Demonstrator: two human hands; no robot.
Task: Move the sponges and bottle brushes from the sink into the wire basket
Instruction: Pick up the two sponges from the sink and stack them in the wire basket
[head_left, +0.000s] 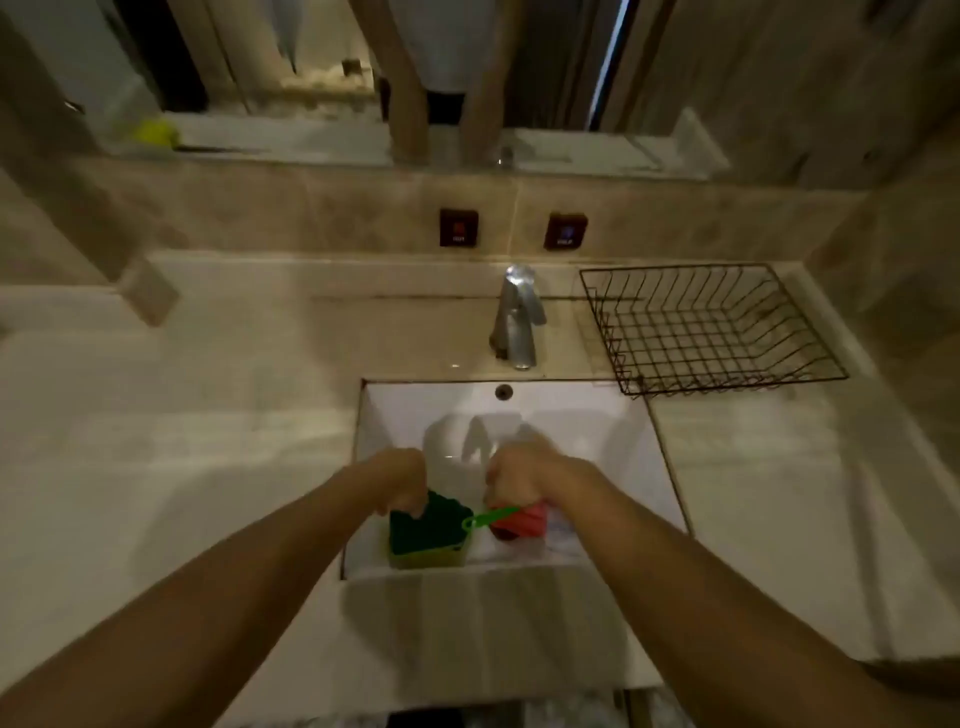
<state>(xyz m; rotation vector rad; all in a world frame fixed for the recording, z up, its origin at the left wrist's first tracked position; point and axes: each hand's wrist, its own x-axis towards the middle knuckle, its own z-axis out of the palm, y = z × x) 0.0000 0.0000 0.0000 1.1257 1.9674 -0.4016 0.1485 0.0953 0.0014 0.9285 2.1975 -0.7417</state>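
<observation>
Both hands reach down into the white sink (395, 415). My left hand (402, 483) grips the far edge of a green and yellow sponge (428, 535) at the sink's near left. My right hand (514, 480) is closed over a red ribbed sponge (522, 522) in the near middle. A green bottle brush handle (491, 518) lies slanted between the two sponges; its brush end is hidden under my right hand. The black wire basket (711, 327) stands on the counter behind and right of the sink, with nothing in it.
A chrome faucet (514, 322) rises behind the sink, between it and the wall. Pale stone counter (171, 415) spreads to both sides. A mirror runs along the back wall above two small dark wall plates (458, 227).
</observation>
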